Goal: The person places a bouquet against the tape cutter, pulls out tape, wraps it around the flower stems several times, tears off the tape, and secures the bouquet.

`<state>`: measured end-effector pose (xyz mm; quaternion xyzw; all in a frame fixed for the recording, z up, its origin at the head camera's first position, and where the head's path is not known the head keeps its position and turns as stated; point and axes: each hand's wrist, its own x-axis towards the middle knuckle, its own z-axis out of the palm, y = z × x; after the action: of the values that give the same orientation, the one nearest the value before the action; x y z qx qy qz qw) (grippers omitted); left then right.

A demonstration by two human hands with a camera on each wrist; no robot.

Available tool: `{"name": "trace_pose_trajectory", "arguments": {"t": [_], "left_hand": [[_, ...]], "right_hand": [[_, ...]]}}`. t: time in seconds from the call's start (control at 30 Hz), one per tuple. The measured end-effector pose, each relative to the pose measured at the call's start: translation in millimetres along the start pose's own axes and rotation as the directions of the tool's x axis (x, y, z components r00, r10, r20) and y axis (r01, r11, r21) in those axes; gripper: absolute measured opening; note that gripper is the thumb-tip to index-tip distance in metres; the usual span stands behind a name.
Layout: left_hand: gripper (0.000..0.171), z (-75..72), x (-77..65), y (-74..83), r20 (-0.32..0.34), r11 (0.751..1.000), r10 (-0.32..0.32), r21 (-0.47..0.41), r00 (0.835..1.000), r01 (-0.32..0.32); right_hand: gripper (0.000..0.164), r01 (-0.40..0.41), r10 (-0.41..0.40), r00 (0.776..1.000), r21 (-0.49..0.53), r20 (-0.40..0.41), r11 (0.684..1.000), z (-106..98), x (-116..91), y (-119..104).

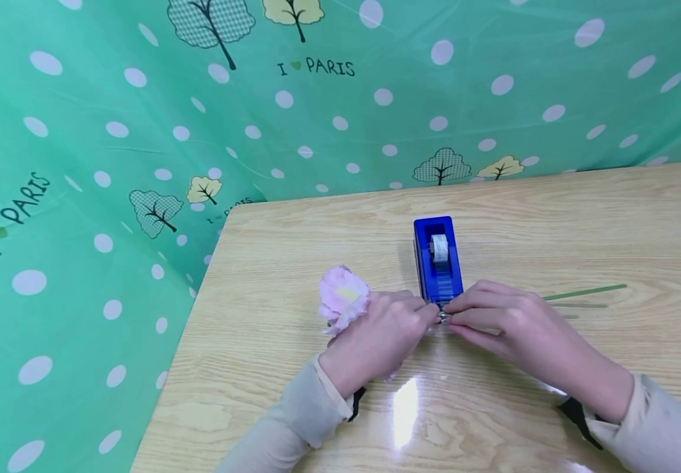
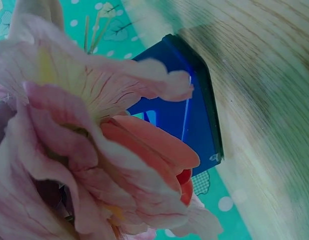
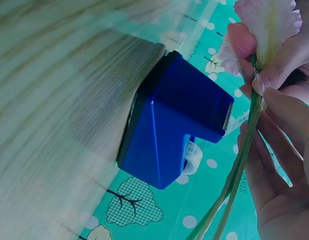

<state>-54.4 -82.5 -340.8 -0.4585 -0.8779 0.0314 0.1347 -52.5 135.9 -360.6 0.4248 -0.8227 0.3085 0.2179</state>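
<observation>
My left hand (image 1: 378, 338) grips a bunch of artificial flowers just below the blooms. A pale pink bloom (image 1: 343, 295) shows beyond its knuckles; coral petals (image 2: 149, 145) fill the middle of the left wrist view beside pink ones. The green stems (image 3: 239, 165) run out past my right hand (image 1: 518, 328), whose thumb and fingers pinch them right against the left fingertips. A shiny bit of clear tape (image 3: 260, 89) lies on the stems at that pinch. Just beyond both hands stands a blue tape dispenser (image 1: 433, 226). Its white-cored tape roll (image 1: 440, 248) sits inside.
Wood-grained table (image 1: 269, 263) lies under everything, with its left edge slanting down the head view. A green polka-dot cloth (image 1: 317, 131) hangs behind and to the left. The dispenser's serrated cutter (image 3: 228, 116) faces the hands.
</observation>
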Motion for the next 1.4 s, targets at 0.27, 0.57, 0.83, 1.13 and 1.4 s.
{"name": "trace_pose_trajectory", "arguments": {"t": [0.27,0.57,0.83,1.13,1.4], "left_hand": [[0.017,-0.3,0.4,0.4,-0.009,1.0,0.004,0.004,1.0,-0.004],[0.013,-0.5,0.3,0.2,0.009,1.0,0.007,0.002,1.0,-0.007],[0.018,0.0,0.4,-0.9,-0.005,0.999,0.01,-0.04,1.0,-0.01],[0.019,0.0,1.9,0.1,0.006,1.0,0.01,-0.015,1.0,-0.01],[0.025,0.7,2.5,1.8,-0.018,1.0,-0.001,0.025,1.0,0.001]], "right_hand": [[0.056,-0.04,0.041,0.999,-0.018,0.013,0.999,0,-1,-2],[0.058,-0.038,0.039,0.999,-0.054,0.024,0.998,2,0,-4],[0.017,-0.071,0.072,0.997,-0.06,0.019,0.996,4,0,-4],[0.022,-0.035,0.037,0.999,-0.073,0.023,0.997,9,0,-2],[0.02,-0.039,0.041,0.999,-0.087,0.023,0.995,11,0,-2]]}}
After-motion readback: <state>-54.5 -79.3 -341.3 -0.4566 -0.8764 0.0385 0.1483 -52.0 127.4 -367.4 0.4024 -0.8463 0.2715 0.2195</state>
